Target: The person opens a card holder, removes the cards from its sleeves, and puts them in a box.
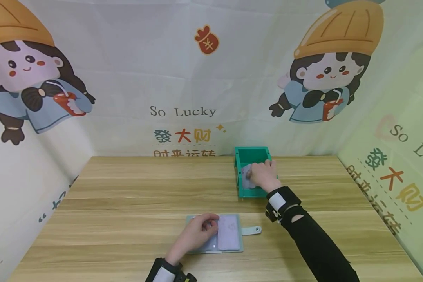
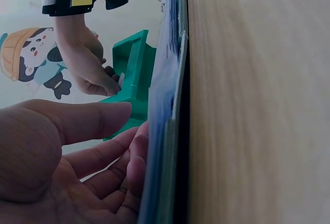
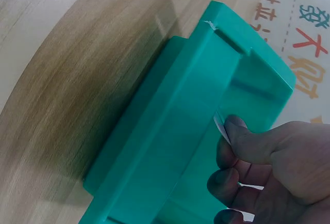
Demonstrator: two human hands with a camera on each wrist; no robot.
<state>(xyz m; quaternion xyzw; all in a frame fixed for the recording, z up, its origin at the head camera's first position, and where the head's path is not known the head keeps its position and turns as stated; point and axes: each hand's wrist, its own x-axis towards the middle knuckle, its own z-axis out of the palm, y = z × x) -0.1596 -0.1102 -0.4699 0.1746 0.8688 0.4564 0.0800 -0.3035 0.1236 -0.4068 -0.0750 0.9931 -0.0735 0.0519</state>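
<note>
An open card album [image 1: 229, 233] with pale, sleeve-like pages and a light blue cover lies flat on the table. My left hand [image 1: 199, 231] rests over its left page, near the middle fold. In the left wrist view the thumb stands apart from the fingers, and the fingertips are right at the page edges [image 2: 164, 84]. Farther off, my right hand [image 1: 265, 175] reaches into a green plastic box [image 1: 246, 192]. Between thumb and index finger it pinches a thin pale card [image 3: 221, 127], seen almost edge-on in the right wrist view. The card's printed face is too blurred to read.
The wooden table [image 1: 144, 188] meets a printed cloth backdrop [image 1: 183, 78] just behind the green box. A strap with a snap [image 1: 252, 230] sticks out from the album's right side. Cloth also hangs along both sides of the table.
</note>
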